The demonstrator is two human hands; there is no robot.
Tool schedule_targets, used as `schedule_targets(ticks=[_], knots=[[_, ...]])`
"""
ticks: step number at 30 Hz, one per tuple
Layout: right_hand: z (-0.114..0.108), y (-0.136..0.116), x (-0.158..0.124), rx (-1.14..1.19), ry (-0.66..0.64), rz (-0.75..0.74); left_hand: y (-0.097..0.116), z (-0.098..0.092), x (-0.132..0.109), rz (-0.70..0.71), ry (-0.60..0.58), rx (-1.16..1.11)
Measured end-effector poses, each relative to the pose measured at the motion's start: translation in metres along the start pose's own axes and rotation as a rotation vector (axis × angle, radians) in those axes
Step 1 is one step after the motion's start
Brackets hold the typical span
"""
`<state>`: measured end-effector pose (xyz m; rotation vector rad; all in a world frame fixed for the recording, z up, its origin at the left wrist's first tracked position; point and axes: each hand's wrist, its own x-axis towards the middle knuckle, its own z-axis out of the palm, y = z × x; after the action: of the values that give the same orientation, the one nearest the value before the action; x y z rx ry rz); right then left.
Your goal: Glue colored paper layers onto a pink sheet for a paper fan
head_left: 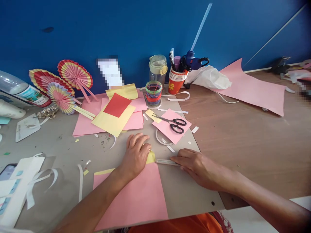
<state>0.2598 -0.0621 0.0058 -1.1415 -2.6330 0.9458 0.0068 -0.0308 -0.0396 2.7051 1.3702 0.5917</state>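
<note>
"What could go wrong here?"

"The right hand (pixel 194 165) grips a slim pale tool (pixel 167 162), perhaps a craft knife; its tip meets or lies just beside the edge of the yellow paper (pixel 151 157). If it has a blade, a slip could nick the left hand (pixel 136 153), which is close by."

"What is that left hand doing?"

"It rests palm-down with bent fingers over the yellow paper, at the far edge of the pink sheet (pixel 136 192). I can't tell whether it pinches anything. If its pressure is light, the layers could skew and the edge come out crooked."

"And the pink sheet?"

"It lies on the grey tabletop (pixel 189 197), in front of the person, under the left forearm. That forearm could drag it askew."

"Now count."

"Two hands, one slim tool, one pair of scissors (pixel 178 125) on one small pink square (pixel 171 137). Three pleated paper fans: two red-and-yellow (pixel 75 76), one multicoloured (pixel 60 95). One red square (pixel 117 105), one lidded drink bottle (pixel 156 69), one blue glue gun (pixel 191 61). The white paper strips (pixel 80 183) are too scattered to count surely."
</note>
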Motion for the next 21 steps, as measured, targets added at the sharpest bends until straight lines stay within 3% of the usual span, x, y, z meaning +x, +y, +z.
schedule_targets(ticks=[16, 21], knots=[[-0.002, -0.009, 0.000, 0.028, -0.044, 0.000, -0.001, 0.001, -0.001, 0.002, -0.007, -0.006], [-0.001, -0.007, -0.010, 0.060, -0.025, 0.083, -0.001, 0.001, -0.001, -0.014, -0.004, -0.023]])
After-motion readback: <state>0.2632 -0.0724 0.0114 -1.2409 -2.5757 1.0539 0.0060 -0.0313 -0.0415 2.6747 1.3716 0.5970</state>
